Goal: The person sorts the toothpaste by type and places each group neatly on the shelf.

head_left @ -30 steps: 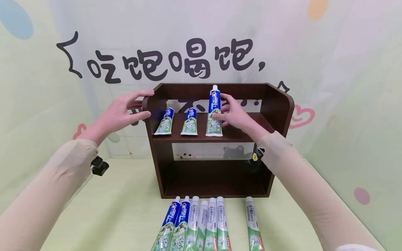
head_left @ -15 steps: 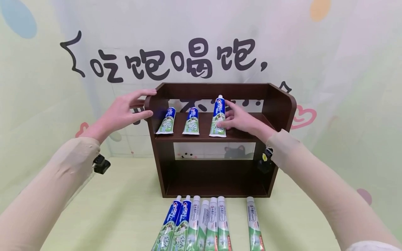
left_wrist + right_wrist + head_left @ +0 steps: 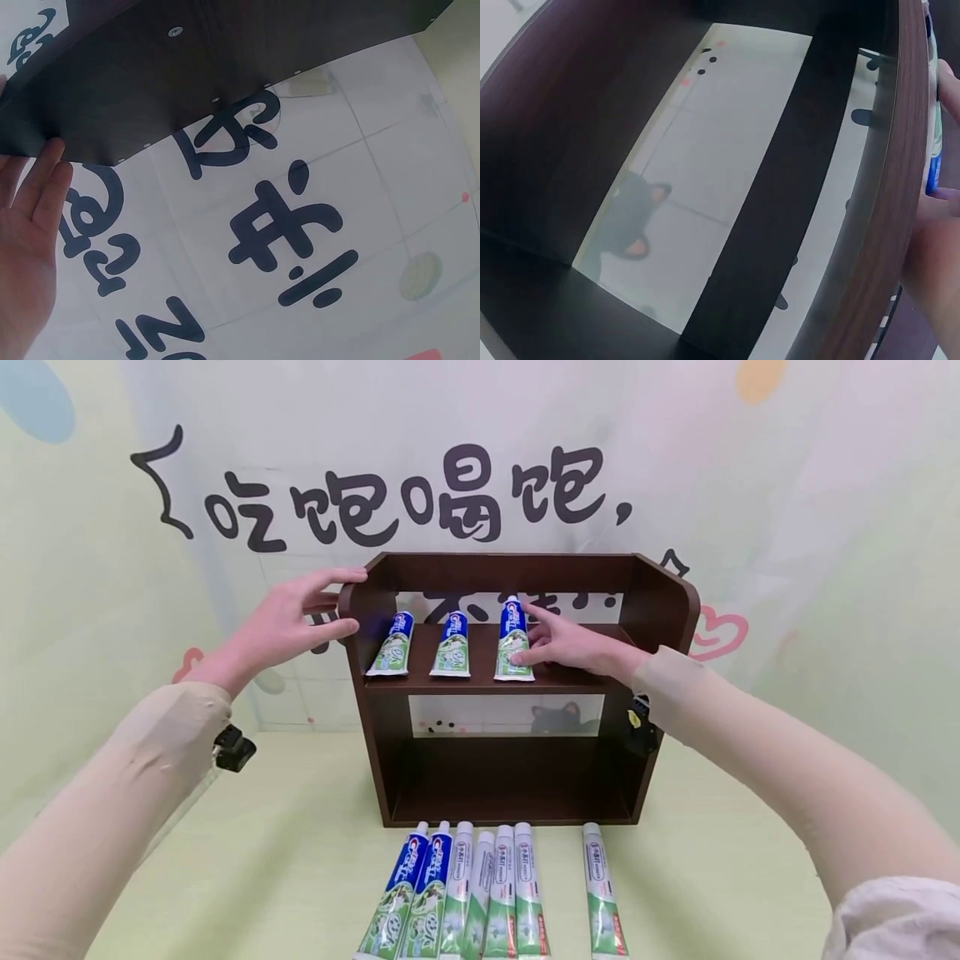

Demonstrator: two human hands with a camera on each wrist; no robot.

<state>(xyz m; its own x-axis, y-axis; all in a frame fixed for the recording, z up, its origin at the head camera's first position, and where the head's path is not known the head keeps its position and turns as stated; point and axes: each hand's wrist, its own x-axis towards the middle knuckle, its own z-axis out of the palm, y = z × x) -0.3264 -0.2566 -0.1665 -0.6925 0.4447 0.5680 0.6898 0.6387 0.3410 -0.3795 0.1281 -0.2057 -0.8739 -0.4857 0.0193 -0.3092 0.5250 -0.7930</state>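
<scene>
A dark brown two-tier shelf (image 3: pixel 480 688) stands in the middle of the head view. On its upper board two blue-and-green toothpaste tubes, one at the left (image 3: pixel 393 645) and another beside it (image 3: pixel 452 647), lean back with caps up. My right hand (image 3: pixel 570 645) holds a third such toothpaste tube (image 3: pixel 513 625) by its right edge, thumb on the front; its bottom end meets the board near the front edge. In the right wrist view the shelf edge hides most of this tube. With extended fingers, my left hand (image 3: pixel 285 618) touches the shelf's left side panel (image 3: pixel 135 82).
In front of the shelf, on the pale table (image 3: pixel 247 860), lie two blue-and-green tubes (image 3: pixel 408 877) and several white-and-green tubes (image 3: pixel 498 885) side by side. One more white-and-green tube (image 3: pixel 602 889) lies apart at the right. A printed wall (image 3: pixel 675 460) stands behind.
The tube in my right hand has come down and tilted back against the upper tier, its cap now lower. My left hand has stayed at the shelf's side.
</scene>
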